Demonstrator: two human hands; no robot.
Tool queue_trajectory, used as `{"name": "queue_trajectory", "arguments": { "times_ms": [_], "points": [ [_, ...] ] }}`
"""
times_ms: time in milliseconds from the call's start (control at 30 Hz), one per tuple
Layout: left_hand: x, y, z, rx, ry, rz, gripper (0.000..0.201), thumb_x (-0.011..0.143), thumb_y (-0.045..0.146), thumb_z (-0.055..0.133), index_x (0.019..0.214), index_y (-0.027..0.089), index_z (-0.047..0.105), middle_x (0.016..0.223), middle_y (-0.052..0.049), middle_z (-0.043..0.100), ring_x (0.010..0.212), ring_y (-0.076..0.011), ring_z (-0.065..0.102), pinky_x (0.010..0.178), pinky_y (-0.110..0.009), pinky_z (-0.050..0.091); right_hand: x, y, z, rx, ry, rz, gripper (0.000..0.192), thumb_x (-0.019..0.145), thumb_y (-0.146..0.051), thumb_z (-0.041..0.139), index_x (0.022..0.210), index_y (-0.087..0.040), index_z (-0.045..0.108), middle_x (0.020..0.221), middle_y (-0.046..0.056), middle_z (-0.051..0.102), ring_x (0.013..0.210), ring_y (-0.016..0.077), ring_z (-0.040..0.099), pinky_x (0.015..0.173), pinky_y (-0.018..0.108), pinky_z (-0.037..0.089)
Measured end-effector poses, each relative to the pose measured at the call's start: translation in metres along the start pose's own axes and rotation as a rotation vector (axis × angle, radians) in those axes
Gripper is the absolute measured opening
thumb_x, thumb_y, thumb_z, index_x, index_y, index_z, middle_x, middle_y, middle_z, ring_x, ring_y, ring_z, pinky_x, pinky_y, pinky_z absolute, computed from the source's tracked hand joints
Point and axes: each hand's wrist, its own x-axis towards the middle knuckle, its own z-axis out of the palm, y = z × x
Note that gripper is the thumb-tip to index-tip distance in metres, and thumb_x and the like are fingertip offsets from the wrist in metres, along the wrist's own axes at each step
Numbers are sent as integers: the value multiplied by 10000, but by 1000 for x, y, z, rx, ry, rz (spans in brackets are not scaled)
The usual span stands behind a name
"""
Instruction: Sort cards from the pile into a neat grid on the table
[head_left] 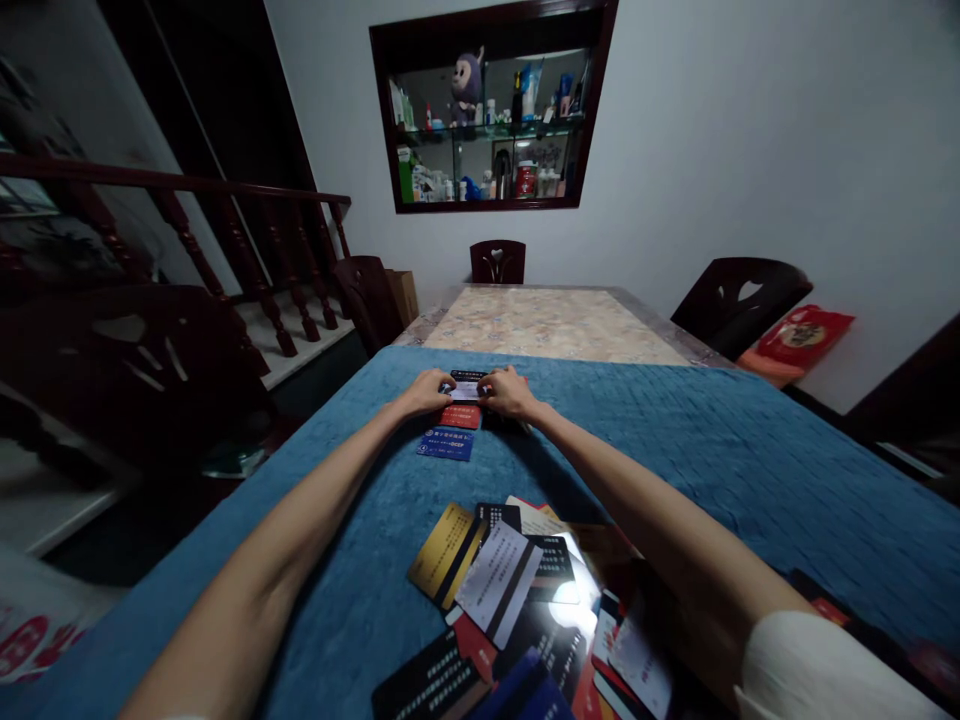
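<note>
Far out on the blue cloth, my left hand [426, 391] and my right hand [510, 391] face each other. Both pinch the side edges of a pale card [467, 391] between thumb and fingers. Just behind it shows the edge of a black card [469, 375]. Closer to me a red card [460, 416] and a blue card [445, 445] lie in the same column. Something dark, partly hidden, lies under my right hand. Between my forearms spreads a loose pile with a gold card [442, 548], a whitish striped card [496, 580] and a black card [424, 678].
The blue cloth [337, 600] covers the near part of a patterned table [525, 318]. Chairs stand around it, one [739, 300] at the right beside a red package [806, 335]. A wooden railing [180, 185] runs along the left, and a shelf niche is in the wall.
</note>
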Motion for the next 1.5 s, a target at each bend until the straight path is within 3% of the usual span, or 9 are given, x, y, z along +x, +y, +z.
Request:
{"name": "queue_trajectory", "arguments": {
  "times_ms": [467,800,1033,1267,1500],
  "points": [
    [2,5,-2,102,-92,-34,392,697,174,586,1055,116,733,930,-71,708,872,-225,630,840,-303,490,-1,-7,-5,-28,-73,18,305,855,-353,601,1100,-225,731,1105,87,709,1029,238,587,938,319,369],
    [5,1,3,125,-54,-11,368,660,159,577,981,133,754,967,-76,695,914,-238,639,878,-306,496,-6,-11,-7,-52,-81,55,315,871,-380,576,1118,-242,715,1193,100,673,1119,293,535,886,338,400],
    [4,-4,6,138,-25,8,399,656,153,554,1004,119,748,983,-91,678,926,-247,643,889,-320,507,-7,-11,-7,-64,-74,50,316,882,-358,567,1137,-232,704,1213,110,656,1121,275,539,930,341,381],
    [-14,2,4,122,56,46,397,748,172,509,1088,113,706,1106,-110,632,1053,-246,615,1006,-350,471,-28,-14,-17,-53,6,32,424,902,-297,491,1313,-257,588,1334,112,571,1212,326,439,884,406,424],
    [-47,17,0,95,145,85,342,810,166,489,1080,121,693,1157,-112,602,1112,-239,579,1045,-366,449,-60,-25,-25,-44,90,-62,420,912,-239,484,1321,-226,576,1337,119,562,1202,308,400,911,431,398]
  ]
}}
